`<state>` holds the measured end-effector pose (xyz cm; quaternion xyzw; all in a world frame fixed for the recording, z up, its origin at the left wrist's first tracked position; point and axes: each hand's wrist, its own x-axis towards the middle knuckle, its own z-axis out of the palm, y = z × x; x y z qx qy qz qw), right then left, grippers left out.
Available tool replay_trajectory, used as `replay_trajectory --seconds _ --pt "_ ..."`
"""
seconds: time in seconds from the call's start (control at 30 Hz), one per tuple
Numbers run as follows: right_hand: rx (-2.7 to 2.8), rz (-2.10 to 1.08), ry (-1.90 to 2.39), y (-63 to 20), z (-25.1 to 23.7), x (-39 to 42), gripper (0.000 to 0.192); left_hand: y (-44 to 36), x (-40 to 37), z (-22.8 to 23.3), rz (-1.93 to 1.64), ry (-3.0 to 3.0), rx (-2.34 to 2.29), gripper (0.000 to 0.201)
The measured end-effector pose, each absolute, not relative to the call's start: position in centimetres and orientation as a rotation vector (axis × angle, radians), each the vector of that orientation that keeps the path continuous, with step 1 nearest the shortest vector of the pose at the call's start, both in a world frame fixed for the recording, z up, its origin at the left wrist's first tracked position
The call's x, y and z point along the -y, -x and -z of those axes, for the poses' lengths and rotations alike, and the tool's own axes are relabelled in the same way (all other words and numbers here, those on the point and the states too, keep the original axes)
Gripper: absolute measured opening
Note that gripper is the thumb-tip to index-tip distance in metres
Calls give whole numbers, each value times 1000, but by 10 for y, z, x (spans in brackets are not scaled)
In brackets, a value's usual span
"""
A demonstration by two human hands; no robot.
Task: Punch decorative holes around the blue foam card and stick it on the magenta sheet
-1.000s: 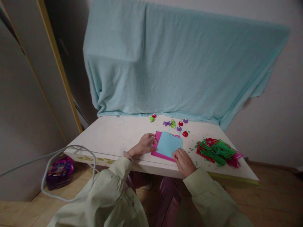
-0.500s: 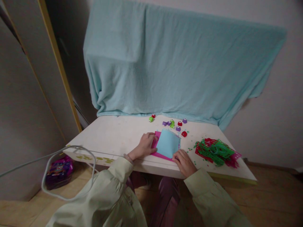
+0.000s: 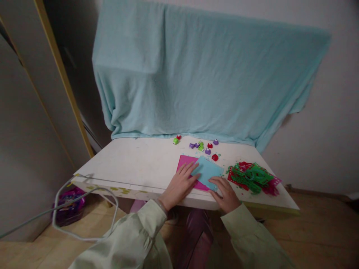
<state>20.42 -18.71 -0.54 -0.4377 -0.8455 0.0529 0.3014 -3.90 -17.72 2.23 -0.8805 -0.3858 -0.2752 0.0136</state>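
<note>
At lower centre, your left hand (image 3: 179, 185) lies flat, fingers spread, on the pink sheet (image 3: 186, 167); your right hand (image 3: 226, 193) presses flat on the blue sheet (image 3: 207, 172).

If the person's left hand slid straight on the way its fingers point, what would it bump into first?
The left hand points up and right over the pink sheet. It would likely meet the blue sheet first, already at its fingertips.

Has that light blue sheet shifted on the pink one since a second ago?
Yes. The blue sheet has slid right and turned; it now overhangs the pink sheet toward the green stencils.
</note>
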Motion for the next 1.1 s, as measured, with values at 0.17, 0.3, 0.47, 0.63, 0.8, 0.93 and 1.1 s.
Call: replay_trajectory --seconds 0.17,0.3,0.47,0.63,0.8,0.93,1.1 --pt "2351 69 1075 -210 13 185 23 33 171 -16 809 2822 1104 24" --pt "2332 242 1021 -212 11 185 21 18 174 -28 767 2845 1056 25" --pt "2200 215 1010 -201 -27 197 15 1 178 -41 916 2914 1153 21" --pt "1741 -233 1145 -191 -78 211 27 -2 198 -62 1559 2875 1690 28" --pt "1769 -769 1212 -188 -119 217 28 1 229 -95 2224 2816 1908 33" --pt "1946 -671 1264 -180 -140 223 22 7 244 -113 2497 2792 2039 37" --pt "2070 -603 1243 -174 -151 231 20 21 246 -123 2601 2707 2015 29"
